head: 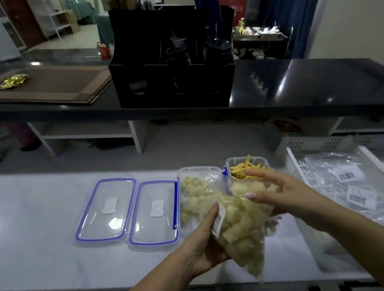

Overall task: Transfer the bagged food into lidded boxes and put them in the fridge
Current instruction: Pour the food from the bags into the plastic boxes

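Clear bag of pale yellow food cubes (241, 228) tipped over an open plastic box (198, 190), some cubes already inside. Left hand (208, 242) under the bag, fingers curled round it, thumb by the barcode sticker (219, 221). Right hand (277, 191) gripping the bag's top end. Second box of orange sticks (245, 167) just behind. Two blue-edged lids (106, 209) flat on the white table (45, 248).

Bare tabletop (31, 215) lies open at left and near. Two lids (106, 209) block the centre; open boxes (200, 174) and a white basket (303, 166) crowd the right.
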